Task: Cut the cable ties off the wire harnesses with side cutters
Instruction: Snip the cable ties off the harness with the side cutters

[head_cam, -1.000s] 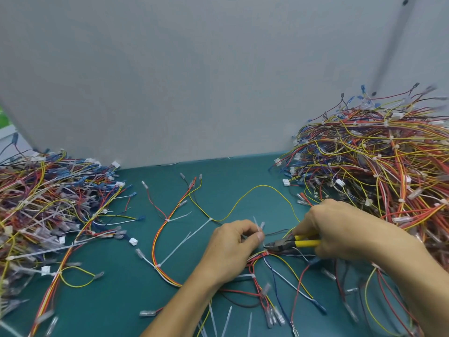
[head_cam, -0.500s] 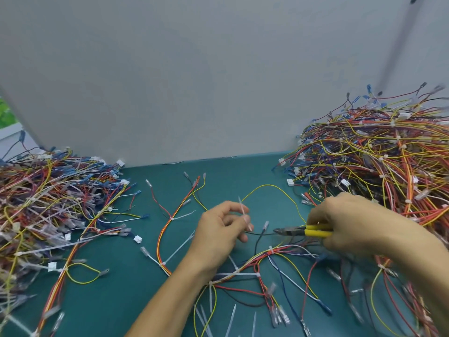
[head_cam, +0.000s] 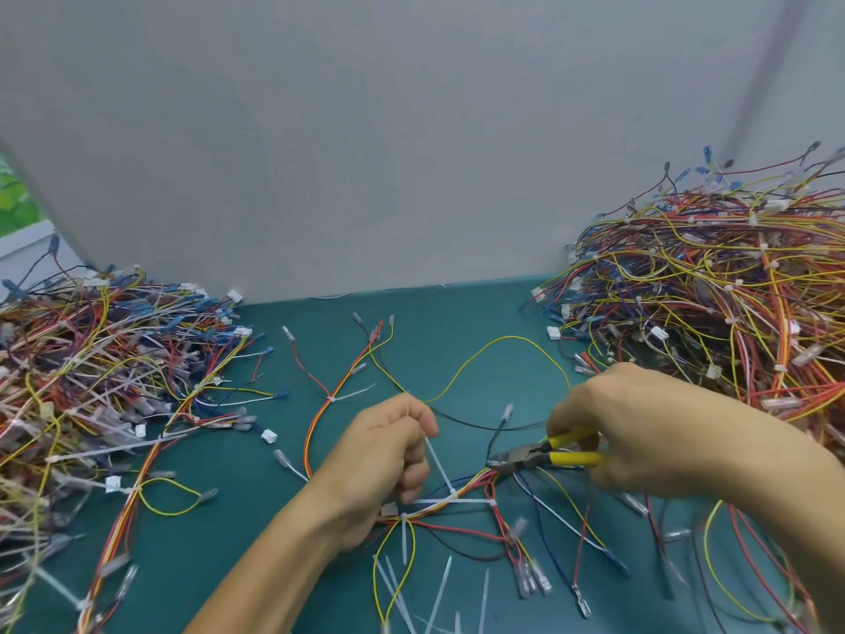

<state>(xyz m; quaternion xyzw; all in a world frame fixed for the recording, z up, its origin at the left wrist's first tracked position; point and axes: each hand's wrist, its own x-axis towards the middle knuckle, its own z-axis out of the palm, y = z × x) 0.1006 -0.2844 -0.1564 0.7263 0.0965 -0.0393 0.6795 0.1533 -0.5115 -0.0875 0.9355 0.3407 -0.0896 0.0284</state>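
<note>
The left heap (head_cam: 91, 382) of many-coloured harnesses lies against the wall on the green tabletop (head_cam: 256, 519). Just right of it a loose harness (head_cam: 329, 399) of orange and red wires lies by itself, with one white tie on it near its upper end.

Next comes the left hand (head_cam: 384, 459). Its fingers are curled and pinch the tail of a white cable tie (head_cam: 437, 464), which runs taut from the fingers down to the harness (head_cam: 466, 486) in front of the person and seems to be fastened there. A second ago this hand sat low with the cutter nose right against its fingers. Half a second ago it was raised, apart from the tool. Now it has dropped back to the bundle with a tail in its grip. That reads as one tie cut and the next being set up.

Cut ties (head_cam: 441, 583) lie scattered on the near side, below the harness. The side cutters (head_cam: 526, 456) have swung back in, and their nose touches the bundle where the wires converge, right of the held tie. Whether the blades sit on a tie cannot be told. The right hand (head_cam: 612, 427) grips the yellow handles, fingers wrapped round them. Behind it the right heap (head_cam: 708, 304), dotted with white ties, suggests much of the work remains.
</note>
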